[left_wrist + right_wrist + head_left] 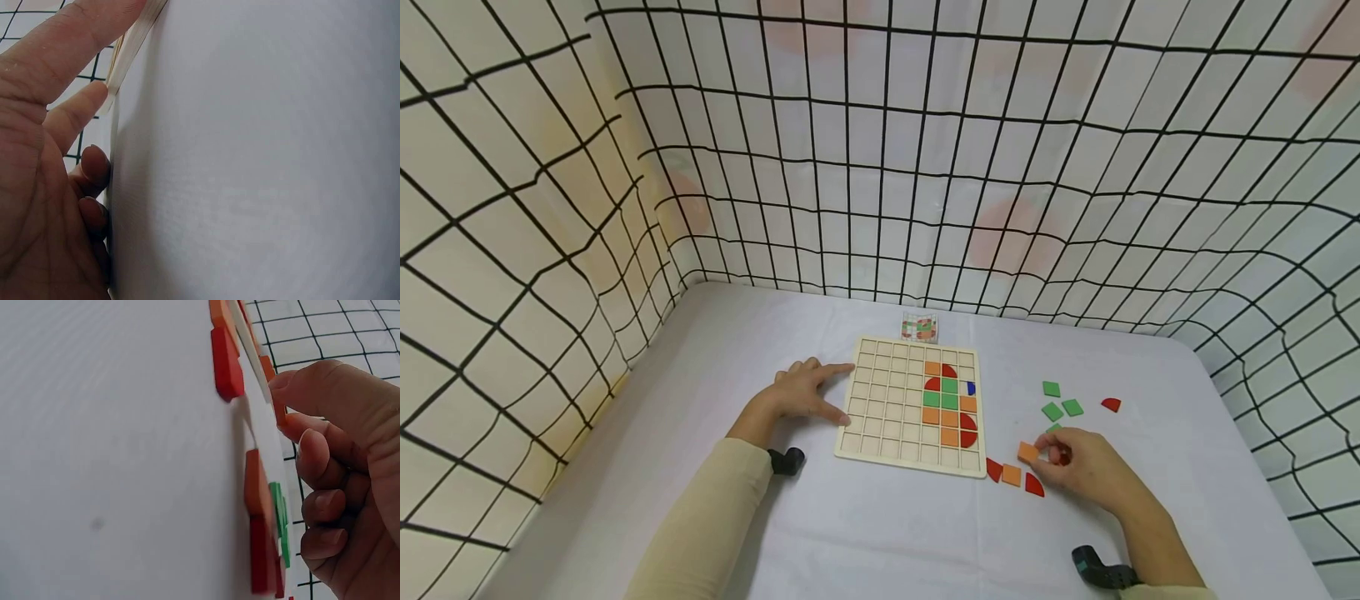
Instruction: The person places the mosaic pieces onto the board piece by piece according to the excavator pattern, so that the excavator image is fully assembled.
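Note:
My right hand (1078, 467) pinches an orange square tile (1027, 452) between thumb and forefinger. The right wrist view shows this tile (279, 407) held edge-on, with the other fingers curled in. Below that hand lie another orange tile (257, 484) and a red piece (262, 553), largely hidden from the head view. Thumb and forefinger of my left hand (801, 392) are spread against the left edge of a pale gridded board (883, 400). Orange and green squares, red quarter-rounds and a small blue piece (972, 388) fill cells on the board's right side.
Just off the board's lower right corner lie a red quarter-round (993, 469), an orange square (1011, 475) and another red piece (1034, 485). Several green tiles (1052, 412) and a red quarter-round (1111, 405) lie farther right. A small pattern card (920, 327) stands behind the board.

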Demonstrator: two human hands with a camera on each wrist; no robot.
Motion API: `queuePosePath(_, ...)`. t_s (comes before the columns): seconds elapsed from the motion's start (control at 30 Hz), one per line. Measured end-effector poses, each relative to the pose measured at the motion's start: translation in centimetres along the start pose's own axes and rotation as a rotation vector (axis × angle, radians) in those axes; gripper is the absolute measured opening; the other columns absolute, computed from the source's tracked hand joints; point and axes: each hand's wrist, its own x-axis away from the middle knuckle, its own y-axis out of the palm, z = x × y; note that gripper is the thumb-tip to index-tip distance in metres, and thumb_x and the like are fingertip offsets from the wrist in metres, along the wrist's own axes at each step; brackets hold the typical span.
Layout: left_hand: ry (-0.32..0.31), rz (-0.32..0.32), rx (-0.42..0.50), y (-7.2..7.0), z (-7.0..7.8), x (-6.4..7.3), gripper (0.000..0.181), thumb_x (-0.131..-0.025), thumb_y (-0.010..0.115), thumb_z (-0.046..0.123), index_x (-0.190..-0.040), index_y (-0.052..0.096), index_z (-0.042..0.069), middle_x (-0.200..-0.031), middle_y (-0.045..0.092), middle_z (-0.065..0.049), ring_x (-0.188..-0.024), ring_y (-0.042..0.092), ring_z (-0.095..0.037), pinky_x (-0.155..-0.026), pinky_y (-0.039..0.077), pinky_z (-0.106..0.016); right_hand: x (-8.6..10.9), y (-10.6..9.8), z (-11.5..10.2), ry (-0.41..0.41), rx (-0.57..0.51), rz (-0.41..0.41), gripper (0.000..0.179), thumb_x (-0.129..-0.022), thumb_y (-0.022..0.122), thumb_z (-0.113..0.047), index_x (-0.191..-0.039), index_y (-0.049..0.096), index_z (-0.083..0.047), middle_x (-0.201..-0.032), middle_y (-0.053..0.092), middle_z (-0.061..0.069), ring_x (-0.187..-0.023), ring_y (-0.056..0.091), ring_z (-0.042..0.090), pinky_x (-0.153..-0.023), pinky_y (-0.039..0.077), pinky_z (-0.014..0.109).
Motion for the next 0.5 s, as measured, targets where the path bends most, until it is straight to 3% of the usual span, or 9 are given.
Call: queuePosePath(0.5, -0.002, -0.001, 0.000, -0.1, 0.1, -0.1, 0.099, -0.066, 0.088, 0.061, -0.153, 0.044, 0.043, -0.119, 0.053, -0.001, -0.098, 0.043, -0.019, -0.083, 0.029, -0.037, -1.3, 0.9, -4.2, -0.156, 0.024, 0.039, 0.029, -0.083, 0.084, -0.038, -0.101, 0.072, -0.018, -0.076, 0.054, -0.007, -0.069, 0.048, 0.010, -0.053, 0.040, 0.023)
